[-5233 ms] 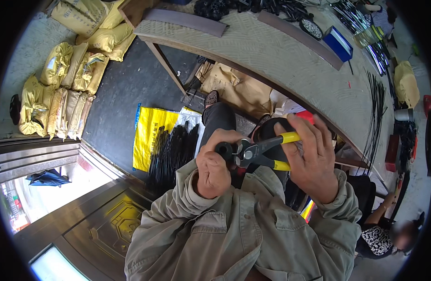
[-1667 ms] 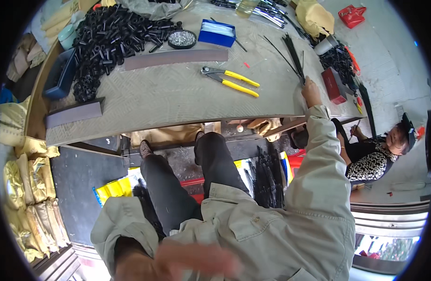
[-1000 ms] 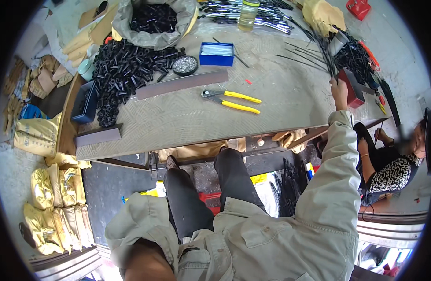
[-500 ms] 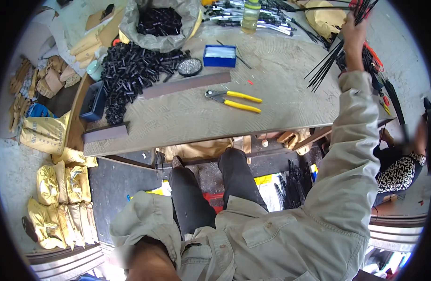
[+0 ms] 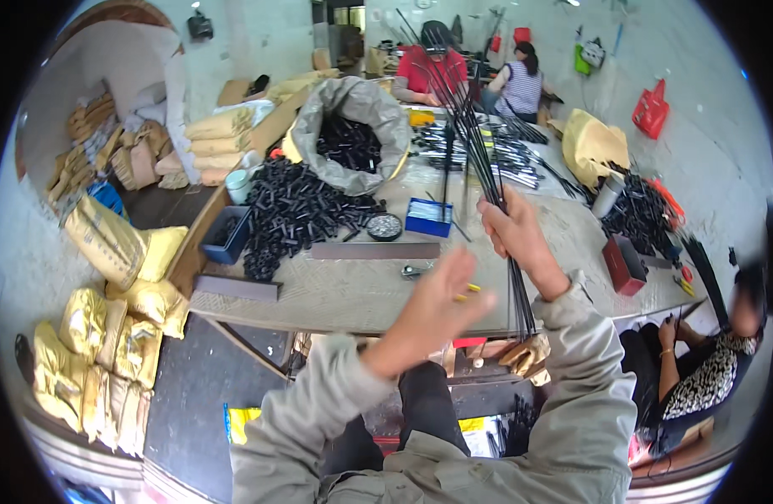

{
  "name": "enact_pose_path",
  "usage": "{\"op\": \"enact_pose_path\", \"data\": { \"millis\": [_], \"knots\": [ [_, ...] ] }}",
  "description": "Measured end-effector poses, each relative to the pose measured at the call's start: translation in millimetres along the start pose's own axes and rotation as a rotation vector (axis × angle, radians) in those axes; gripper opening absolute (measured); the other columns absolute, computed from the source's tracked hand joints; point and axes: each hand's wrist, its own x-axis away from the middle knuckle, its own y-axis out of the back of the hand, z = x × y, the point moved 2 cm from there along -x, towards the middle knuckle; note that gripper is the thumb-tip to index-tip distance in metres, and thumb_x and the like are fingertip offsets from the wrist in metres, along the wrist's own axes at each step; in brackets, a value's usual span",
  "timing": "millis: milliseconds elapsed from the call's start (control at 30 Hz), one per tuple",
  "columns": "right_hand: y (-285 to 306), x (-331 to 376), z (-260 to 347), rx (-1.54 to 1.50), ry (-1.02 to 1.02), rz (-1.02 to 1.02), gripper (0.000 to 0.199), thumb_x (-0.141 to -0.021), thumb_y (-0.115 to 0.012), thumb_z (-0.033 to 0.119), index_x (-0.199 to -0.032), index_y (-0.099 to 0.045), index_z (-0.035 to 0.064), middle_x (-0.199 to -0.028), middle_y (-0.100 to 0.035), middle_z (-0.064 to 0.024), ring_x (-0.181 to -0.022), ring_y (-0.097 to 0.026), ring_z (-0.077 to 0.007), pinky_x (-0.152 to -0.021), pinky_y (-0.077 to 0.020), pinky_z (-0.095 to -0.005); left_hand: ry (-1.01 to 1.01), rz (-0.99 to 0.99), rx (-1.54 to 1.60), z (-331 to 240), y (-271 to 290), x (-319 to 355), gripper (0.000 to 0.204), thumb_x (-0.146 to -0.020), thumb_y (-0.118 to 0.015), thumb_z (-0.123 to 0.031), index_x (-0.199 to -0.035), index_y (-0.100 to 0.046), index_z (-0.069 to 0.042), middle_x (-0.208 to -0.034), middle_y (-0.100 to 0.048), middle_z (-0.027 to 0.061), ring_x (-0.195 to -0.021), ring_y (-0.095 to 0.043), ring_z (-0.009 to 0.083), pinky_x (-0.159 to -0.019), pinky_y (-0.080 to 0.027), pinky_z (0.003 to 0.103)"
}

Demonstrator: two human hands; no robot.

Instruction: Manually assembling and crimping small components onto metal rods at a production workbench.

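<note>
Rods: bundle of thin black rods [image 5: 474, 134] held upright above the middle of the workbench, lower ends hanging past its near edge, upper ends fanning apart.
Right hand: right hand [image 5: 510, 233] is closed around the bundle partway up its length, gripping it in a fist.
Left hand: left hand [image 5: 443, 296] is spread, fingers loose and blurred, holding nothing, just beside the bundle's lower part.
Workbench: workbench [image 5: 344, 294] carries a flat metal bar [image 5: 374, 250] along its middle, with a small blue box [image 5: 429, 217] and a round tin of small parts [image 5: 385, 226] behind it.
Far side: heap of short black tubes [image 5: 298, 210] lies toward the left edge, spilling from a grey sack [image 5: 353, 126]; more rods are piled at the far right.
Pliers: yellow-handled pliers [image 5: 413, 271] lie near the front edge, mostly hidden by the left hand.
Others: a seated person [image 5: 697, 378] is by the right end of the bench; two more sit at the far end.
Risk: with only one fist on such a long, splayed bundle, single rods could probably slip out and drop past the near edge; the fanned tips could also swing toward people nearby.
Risk, second: the loose hand moving in fast might knock the bundle askew.
</note>
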Motion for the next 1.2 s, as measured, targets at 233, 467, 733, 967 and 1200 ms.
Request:
{"op": "enact_pose_path", "data": {
  "millis": [233,467,733,967,1200],
  "knots": [
    [-97.1,82.1,-5.4,-0.373,0.002,0.322,0.039,-0.082,-0.056,0.013,-0.116,-0.042,-0.0002,-0.068,-0.049,-0.0015,-0.047,-0.046,-0.0070,-0.039,-0.0353,-0.0200,0.185,-0.035,0.120,-9.9,70.9,-55.4,0.031,-0.088,-0.052,-0.020,-0.109,-0.050,0.003,-0.107,-0.058,0.0154,-0.092,-0.059,0.0180,-0.073,-0.048,0.027],
    [-122.6,98.8,-5.9,-0.641,-0.115,0.455,0.024,-0.094,-0.040,0.019,-0.109,-0.045,0.0013,-0.062,-0.047,-0.0007,-0.042,-0.044,-0.0062,-0.038,-0.0308,-0.0192,0.146,-0.259,0.423,-43.2,73.8,-8.5,0.021,-0.089,-0.046,-0.014,-0.094,-0.058,0.002,-0.086,-0.065,0.0113,-0.070,-0.062,0.0154,-0.057,-0.047,0.024],
    [-142.3,84.1,-10.7,-0.498,0.017,0.312,0.027,-0.095,-0.037,0.026,-0.103,-0.047,0.0019,-0.068,-0.056,-0.0052,-0.042,-0.044,-0.0058,-0.041,-0.0330,-0.0187,0.121,-0.111,-0.009,-17.3,113.0,-7.3,0.023,-0.090,-0.050,-0.019,-0.097,-0.056,0.001,-0.088,-0.064,0.0137,-0.071,-0.064,0.0198,-0.061,-0.052,0.029],
    [-129.9,57.8,-27.8,-0.494,0.030,0.016,0.028,-0.095,-0.037,0.025,-0.100,-0.048,0.0000,-0.071,-0.061,-0.0079,-0.044,-0.046,-0.0064,-0.044,-0.0380,-0.0182,0.033,-0.445,0.115,-25.4,123.6,-2.5,0.020,-0.090,-0.050,-0.022,-0.083,-0.052,-0.004,-0.069,-0.060,0.0077,-0.054,-0.058,0.0137,-0.046,-0.045,0.022],
    [-48.0,18.6,-31.1,-0.509,0.044,-0.059,0.030,-0.094,-0.039,0.026,-0.096,-0.052,-0.0009,-0.051,-0.045,0.0000,-0.036,-0.033,-0.0049,-0.034,-0.0249,-0.0197,-0.117,-0.373,0.443,-44.8,176.4,-3.7,0.027,-0.091,-0.047,-0.029,-0.083,-0.051,-0.004,-0.058,-0.042,-0.0011,-0.044,-0.036,0.0082,-0.040,-0.030,0.021]
  ]
}}
